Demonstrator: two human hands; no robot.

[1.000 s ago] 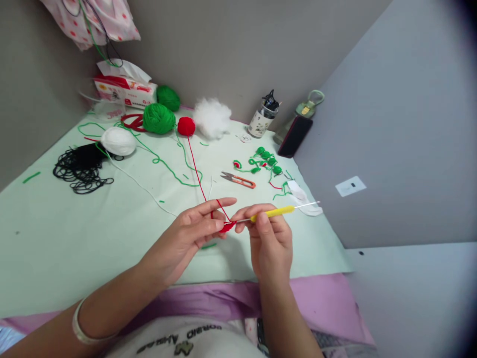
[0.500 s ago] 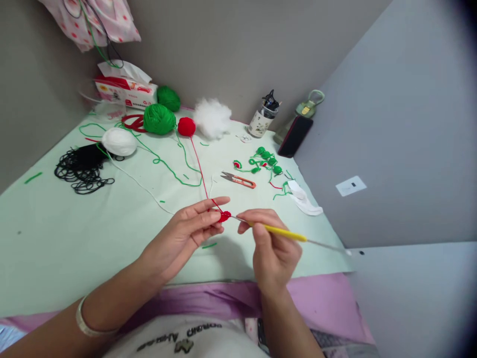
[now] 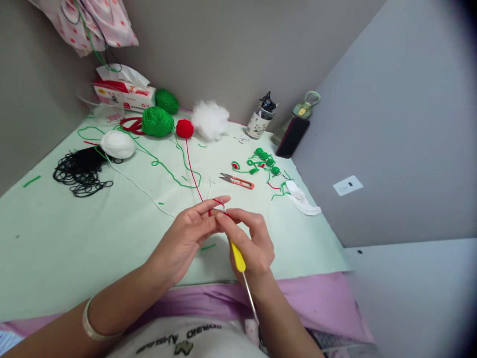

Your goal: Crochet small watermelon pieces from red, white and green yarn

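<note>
- Cloth-covered table (image 3: 93,263): spread beneath and beyond both hands.
- Left hand (image 3: 182,236): held just above the cloth, thumb and fingers pinched on the red work; the index finger is extended, with red yarn passed over it.
- Right hand (image 3: 255,243): clamped around the hook. Half a second earlier it was set apart from the left hand; now the fingertips of the two hands have been brought together.
- Black cord (image 3: 82,171): heaped beyond and to the left of the left hand.
- White yarn ball (image 3: 118,144): lying to the right of that heap, beyond the left hand.
- Yellow-handled hook (image 3: 239,257): swung round from a rightward slant, so that its rear shaft is directed back beneath the right hand, towards the body. Its front tip is seen at the left fingertips; by judgement, it is engaged with the yarn again rather than drawn clear, and a stitch is being formed.
- Orange snips (image 3: 240,182): laid beyond the right hand, untouched.
- Red ball (image 3: 185,129): placed beyond the left hand, to which its strand (image 3: 194,171) is run.
- Red work (image 3: 226,214): held between the meeting fingertips; it was plainly exposed earlier but is now mostly covered, so its stitches cannot be told.
</note>
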